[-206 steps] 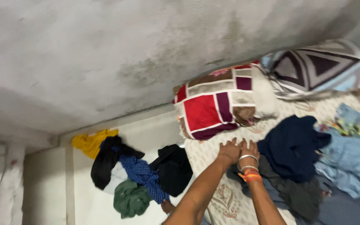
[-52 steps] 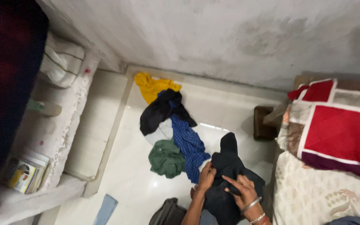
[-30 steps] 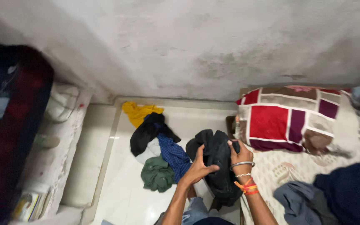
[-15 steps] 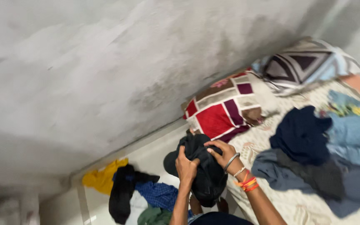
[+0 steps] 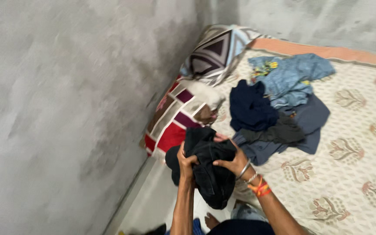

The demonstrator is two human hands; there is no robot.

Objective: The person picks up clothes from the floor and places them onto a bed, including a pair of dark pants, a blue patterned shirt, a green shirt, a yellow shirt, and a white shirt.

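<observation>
Black garment, red patchwork pillow

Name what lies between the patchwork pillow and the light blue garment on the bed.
In the head view, a dark navy garment lies between the patchwork pillow and the light blue garment, on the patterned bedsheet.

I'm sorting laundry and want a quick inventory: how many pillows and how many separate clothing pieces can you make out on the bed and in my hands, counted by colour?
Pillows: 2, patchwork red pillow and triangle-pattern pillow
Black garment held in both hands: 1
Navy garment: 1
Light blue garment: 1
Dark grey garment: 1
Slate blue garment: 1
Total: 7
</observation>
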